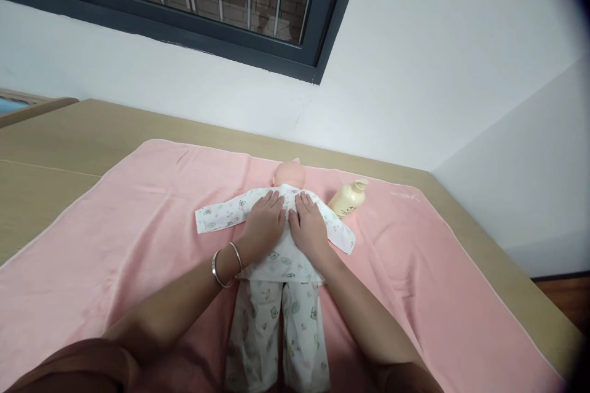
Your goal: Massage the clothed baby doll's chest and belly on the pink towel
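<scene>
A baby doll (289,173) lies on its back on a pink towel (138,221), head toward the wall. It wears a white printed top (221,215) with sleeves spread out and matching trousers (276,331). My left hand (266,221) lies flat on the doll's chest, fingers together, two bangles on the wrist. Beside it, touching, my right hand (308,227) also presses flat on the chest. Neither hand grips anything.
A cream lotion bottle (349,198) lies on the towel just right of the doll's head. The towel covers a wooden table (69,135) set against a white wall under a dark-framed window (207,6). The table's right edge drops to the floor.
</scene>
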The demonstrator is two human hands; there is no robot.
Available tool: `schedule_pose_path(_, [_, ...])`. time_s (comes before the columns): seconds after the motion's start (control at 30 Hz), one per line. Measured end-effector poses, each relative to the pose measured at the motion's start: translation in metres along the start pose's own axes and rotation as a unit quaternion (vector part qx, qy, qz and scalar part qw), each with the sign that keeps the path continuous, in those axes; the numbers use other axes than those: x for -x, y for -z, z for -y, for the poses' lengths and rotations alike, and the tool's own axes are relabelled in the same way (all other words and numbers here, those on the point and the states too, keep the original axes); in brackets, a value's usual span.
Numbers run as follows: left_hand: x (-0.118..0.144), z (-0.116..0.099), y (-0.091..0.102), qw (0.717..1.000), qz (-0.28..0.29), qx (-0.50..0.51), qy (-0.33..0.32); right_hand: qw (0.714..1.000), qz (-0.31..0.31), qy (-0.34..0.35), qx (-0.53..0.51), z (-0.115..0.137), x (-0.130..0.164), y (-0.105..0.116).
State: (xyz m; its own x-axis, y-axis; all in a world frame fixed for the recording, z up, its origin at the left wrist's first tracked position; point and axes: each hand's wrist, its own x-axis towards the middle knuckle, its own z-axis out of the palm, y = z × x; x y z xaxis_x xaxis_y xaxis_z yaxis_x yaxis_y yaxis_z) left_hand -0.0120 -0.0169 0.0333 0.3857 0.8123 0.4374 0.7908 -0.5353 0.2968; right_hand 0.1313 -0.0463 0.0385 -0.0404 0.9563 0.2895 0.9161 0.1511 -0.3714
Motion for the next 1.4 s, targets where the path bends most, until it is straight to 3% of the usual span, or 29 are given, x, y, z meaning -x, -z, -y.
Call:
schedule_pose_path(0.17, [0.008,-0.01,-0.001,0.999,0.005,-0.037,0.014,1.0,-0.001,0.005,-0.007,-0.003,-0.003,-0.003])
schedule_pose_path(0.4, [-0.003,0.005,-0.004,0.998,0.003,0.021,0.051,0.997,-0.029,0.028,0.065,0.017,0.014,-0.003])
schedule_pose_path(0.67, [0.002,0.004,-0.018,0.994,-0.062,0.046,0.073,0.998,-0.029,0.017,-0.05,-0.009,-0.006,-0.009])
schedule_pose_path(1.1, [0.003,0.005,-0.018,0.994,-0.065,0.049,0.066,0.997,-0.052,0.014,-0.057,-0.008,-0.003,-0.013])
schedule_pose_path(1.4, [0.003,0.005,-0.018,0.994,-0.078,0.045,0.064,0.99,-0.122,0.013,-0.064,-0.008,0.005,-0.019])
